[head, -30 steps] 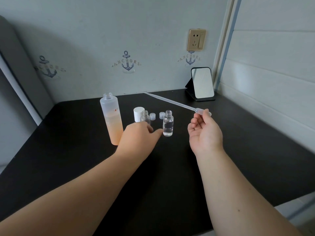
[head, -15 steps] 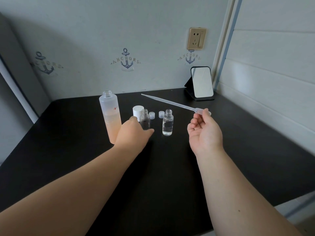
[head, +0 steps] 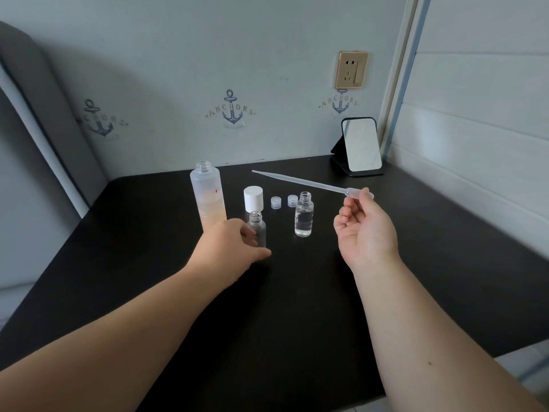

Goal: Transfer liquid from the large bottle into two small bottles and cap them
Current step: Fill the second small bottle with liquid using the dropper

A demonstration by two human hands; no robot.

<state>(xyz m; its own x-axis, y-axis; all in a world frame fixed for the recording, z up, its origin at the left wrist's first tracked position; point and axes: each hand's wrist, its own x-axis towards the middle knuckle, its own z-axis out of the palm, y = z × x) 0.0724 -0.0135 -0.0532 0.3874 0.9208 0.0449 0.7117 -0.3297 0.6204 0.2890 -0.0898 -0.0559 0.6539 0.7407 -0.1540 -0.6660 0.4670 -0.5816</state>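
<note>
On the black desk [head: 297,292], the left hand [head: 228,251] grips the empty small bottle [head: 258,228], apparently steadying it for filling, while the right hand [head: 364,230] pinches the pipette [head: 300,182] bulb, its tip toward the uncapped large bottle [head: 208,200].

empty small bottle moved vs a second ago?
Yes. The empty small bottle, gripped by the left hand, came toward the camera, away from the white cap.

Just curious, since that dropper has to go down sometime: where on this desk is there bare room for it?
The desk is bare in front of the hands, between the forearms, and right of the filled small bottle up to the mirror. The left edge beside the large bottle is bare too. It is crowded around the white cap, two small caps and the empty small bottle.
</note>
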